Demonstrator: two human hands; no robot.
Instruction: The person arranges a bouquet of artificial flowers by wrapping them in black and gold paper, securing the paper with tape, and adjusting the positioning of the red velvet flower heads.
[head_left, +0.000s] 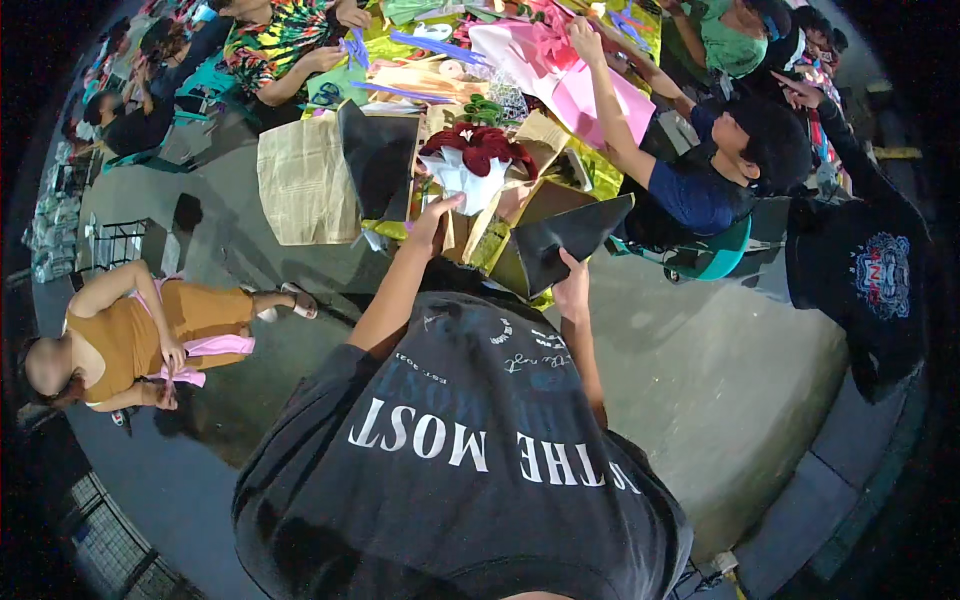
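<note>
A cardboard box with black-faced flaps stands open at the table's near edge, its right black flap (570, 245) spread toward me. My right hand (572, 283) is closed on the lower edge of that flap, thumb on top. My left hand (432, 228) is curled at the box's near left side, its thumb by the lower tip of white wrapping (468, 185). Whether it grips the wrapping or the cardboard is hidden. A dark red fabric-like flower (478, 148) sits above the wrapping. Another black flap (380, 160) rises on the left, beside a creased brown paper sheet (305, 180).
Pink sheets (605, 100), blue-purple strips (435, 45) and green curled pieces (482, 110) cover the yellow-covered table. A person in dark blue (700, 180) sits at the right on a teal chair (725, 255). Someone in mustard clothes (190, 325) holds pink material at the left.
</note>
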